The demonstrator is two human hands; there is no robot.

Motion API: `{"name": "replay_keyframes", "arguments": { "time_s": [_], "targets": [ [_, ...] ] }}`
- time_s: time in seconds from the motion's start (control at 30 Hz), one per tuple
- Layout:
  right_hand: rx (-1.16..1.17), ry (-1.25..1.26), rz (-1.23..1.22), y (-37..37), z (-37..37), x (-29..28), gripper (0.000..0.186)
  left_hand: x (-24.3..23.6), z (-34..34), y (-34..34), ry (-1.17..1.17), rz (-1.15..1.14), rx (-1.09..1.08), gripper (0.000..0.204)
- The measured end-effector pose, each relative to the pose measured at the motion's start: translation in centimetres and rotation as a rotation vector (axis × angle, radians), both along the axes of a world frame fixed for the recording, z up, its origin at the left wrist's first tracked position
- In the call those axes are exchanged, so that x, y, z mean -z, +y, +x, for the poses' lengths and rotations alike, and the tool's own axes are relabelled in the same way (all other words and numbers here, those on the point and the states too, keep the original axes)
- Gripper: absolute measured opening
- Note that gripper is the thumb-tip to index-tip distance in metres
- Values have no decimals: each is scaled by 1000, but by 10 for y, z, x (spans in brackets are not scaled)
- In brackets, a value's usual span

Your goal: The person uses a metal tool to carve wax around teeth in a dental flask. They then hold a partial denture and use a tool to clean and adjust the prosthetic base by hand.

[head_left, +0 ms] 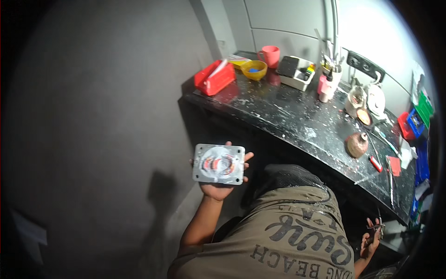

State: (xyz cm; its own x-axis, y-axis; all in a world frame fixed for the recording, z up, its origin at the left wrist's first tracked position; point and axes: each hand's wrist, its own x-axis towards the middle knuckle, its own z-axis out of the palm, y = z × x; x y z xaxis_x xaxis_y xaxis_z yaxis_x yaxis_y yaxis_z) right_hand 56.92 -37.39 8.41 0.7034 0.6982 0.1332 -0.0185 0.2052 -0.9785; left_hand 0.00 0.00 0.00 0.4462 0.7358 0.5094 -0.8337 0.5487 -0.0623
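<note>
On my left hand (217, 190), palm up, rests a square silver metal dental flask half (197, 163) with dark holes at its corners. White plaster fills its middle, marked with a red and orange arch shape. My fingertips show past its right and top edges; the palm is hidden beneath it. At the lower right, beyond my torso, my right hand (369, 244) hangs below the bench edge. Its fingers are partly curled around a thin metal tool with scissors-like loops (382, 228), whose slim tip points up. The exact kind is hard to make out.
A black, white-spattered bench (278, 111) runs along the right. Standing on it are a red bin (214, 78), yellow bowl (254, 70), pink mug (270, 56), white tray (299, 83), brush holder (331, 72), and round brownish pot (357, 146). Small tools lie near its right end.
</note>
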Motion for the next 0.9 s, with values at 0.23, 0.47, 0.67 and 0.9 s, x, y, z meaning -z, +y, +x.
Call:
{"name": "replay_keyframes", "arguments": {
  "time_s": [0.23, 0.47, 0.67, 0.9],
  "targets": [
    [-386, -187, -49, -1, -189, -12, 62, -15, -141, 11, 300, -13, -20, 107],
    [-394, -402, -395, 50, -208, -104, 31, -16, -139, 10, 362, -60, 0, 110],
    [-379, -372, -767, 111, -223, -119, 24, -13, -130, 11, 368, -101, 61, 111],
    [-437, -351, -656, 146, -235, -103, 20, -11, -126, 11, 313, -171, 83, 116]
  ]
}}
